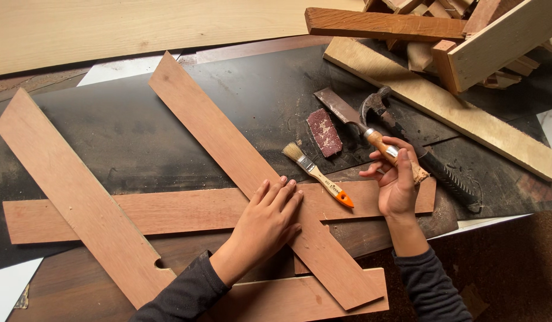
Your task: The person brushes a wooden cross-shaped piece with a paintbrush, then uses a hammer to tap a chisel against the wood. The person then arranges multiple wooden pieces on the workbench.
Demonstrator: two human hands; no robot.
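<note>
My left hand (pixel 268 222) lies flat, fingers apart, on a long reddish wooden board (pixel 228 143) that runs diagonally over a horizontal board (pixel 168 211). My right hand (pixel 397 179) grips the wooden handle of a chisel (pixel 347 113), whose wide rusty blade points up and left. A small paintbrush (pixel 316 173) with an orange handle tip rests between my hands. A piece of red sandpaper (pixel 324 132) lies beside the chisel blade.
A claw hammer (pixel 419 149) with a black ribbed grip lies right of the chisel. Another diagonal board (pixel 73 197) sits at left. Pale planks and a pile of wood offcuts (pixel 466 42) crowd the top right. A dark dusty sheet (pixel 139 137) covers the bench.
</note>
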